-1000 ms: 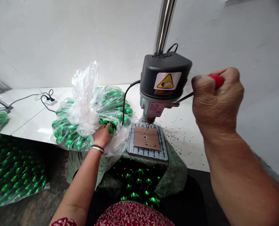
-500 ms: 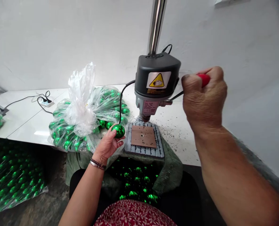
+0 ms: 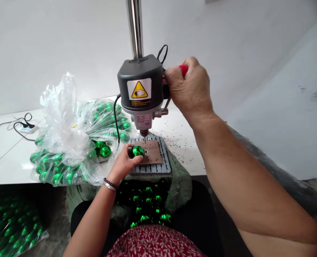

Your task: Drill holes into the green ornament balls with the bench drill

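Note:
Between the thumb and fingers of my left hand (image 3: pixel 125 160) is a shiny green ball ornament (image 3: pixel 138 151). It is over the left part of the brown board (image 3: pixel 154 154) on the drill press base (image 3: pixel 167 165), just left of a small hole. The drill bit (image 3: pixel 144 139) points down close behind and to the right of the ball; whether they touch I cannot tell. My right hand (image 3: pixel 190 89) is wrapped round the red-knobbed lever (image 3: pixel 184 69) at the right side of the drill press (image 3: pixel 140 85).
Left of the press lies a clear plastic bag (image 3: pixel 67 139) of green balls, with loose balls (image 3: pixel 105 151) beside it. More balls (image 3: pixel 149 201) fill the space below the table edge. A power strip (image 3: pixel 27 129) and cables lie behind; dark shavings dot the white table (image 3: pixel 183 142).
My left hand has brought the green ball from beside the base to over the board. My right hand and the lever have swung up and back. The view has shifted right.

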A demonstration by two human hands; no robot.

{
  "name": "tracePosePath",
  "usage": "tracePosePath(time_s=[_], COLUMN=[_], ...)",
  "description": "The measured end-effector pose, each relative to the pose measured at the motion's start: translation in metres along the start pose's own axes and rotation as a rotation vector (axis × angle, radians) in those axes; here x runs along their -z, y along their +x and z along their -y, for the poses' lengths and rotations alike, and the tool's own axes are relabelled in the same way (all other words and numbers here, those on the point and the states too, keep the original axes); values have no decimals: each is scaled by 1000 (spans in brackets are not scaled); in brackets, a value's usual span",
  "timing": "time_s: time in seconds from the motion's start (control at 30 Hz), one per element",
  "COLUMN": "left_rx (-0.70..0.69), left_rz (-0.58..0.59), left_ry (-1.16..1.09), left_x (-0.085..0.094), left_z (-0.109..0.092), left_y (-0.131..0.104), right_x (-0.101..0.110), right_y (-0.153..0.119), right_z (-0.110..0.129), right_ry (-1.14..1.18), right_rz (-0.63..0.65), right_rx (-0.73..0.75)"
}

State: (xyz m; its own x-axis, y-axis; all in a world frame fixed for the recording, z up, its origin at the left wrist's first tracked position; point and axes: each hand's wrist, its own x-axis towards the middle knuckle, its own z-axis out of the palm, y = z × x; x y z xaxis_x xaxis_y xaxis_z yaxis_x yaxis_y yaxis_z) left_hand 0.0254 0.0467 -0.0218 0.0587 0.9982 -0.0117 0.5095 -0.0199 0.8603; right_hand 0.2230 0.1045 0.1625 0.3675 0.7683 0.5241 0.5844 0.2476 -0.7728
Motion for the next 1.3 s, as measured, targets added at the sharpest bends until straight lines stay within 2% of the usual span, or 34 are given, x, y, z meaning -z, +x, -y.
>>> tracePosePath(time_s=[0.33,0.5,0.73,0.97,1.1,1.3], left_rx=[-56,-59,-133,-8,-32,-61], left_rz=[146,183,317,248,238,231], left_ry=[105,244,452,366,405,302], left_x=[-2,1,9,10,8,-2], left_z=[-8,-18,-34,-29,-33,-29], left_y=[12,21,41,43,42,43], right_x=[3,3,2,1,1,1], right_y=[-3,-2,-3,-3,-2,-2], right_z=[1,1,-2,-1,-1,0], right_ry=[36,36,58,44,59,68], right_rz=[4,9,5,6,14,36], right_rx=[46,35,70,81,81,60])
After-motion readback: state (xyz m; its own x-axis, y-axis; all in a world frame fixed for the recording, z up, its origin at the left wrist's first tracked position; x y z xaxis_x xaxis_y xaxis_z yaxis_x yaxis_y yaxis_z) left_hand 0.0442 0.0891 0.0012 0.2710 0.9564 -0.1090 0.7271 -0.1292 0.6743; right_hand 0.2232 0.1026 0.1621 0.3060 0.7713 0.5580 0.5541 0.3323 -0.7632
